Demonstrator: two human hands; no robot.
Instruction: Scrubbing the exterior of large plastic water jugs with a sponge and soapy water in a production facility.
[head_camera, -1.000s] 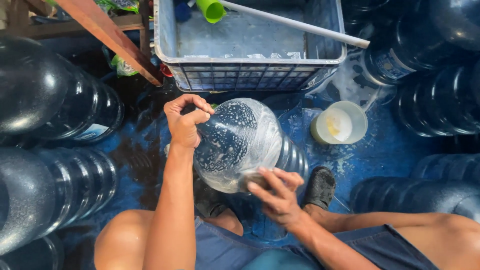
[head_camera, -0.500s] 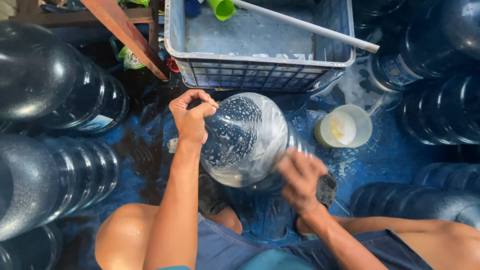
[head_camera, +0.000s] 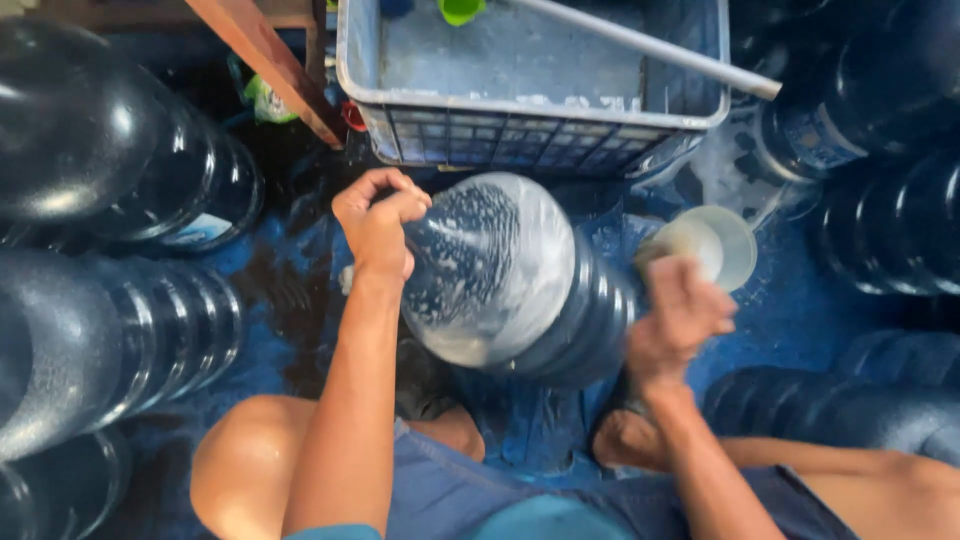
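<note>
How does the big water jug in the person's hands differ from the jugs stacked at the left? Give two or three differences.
The held jug is smeared with white soap foam; the stacked jugs look clean and glossy. The held jug sits between the left hand and the blurred right hand; nobody touches the stacked jugs. The held jug shows its round end to the camera; the stacked jugs show their ribbed sides. Both are large, dark blue and see-through.

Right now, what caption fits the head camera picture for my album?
Left hand grips the top of a soapy blue water jug; right hand blurs beside it, near a crate.
</note>
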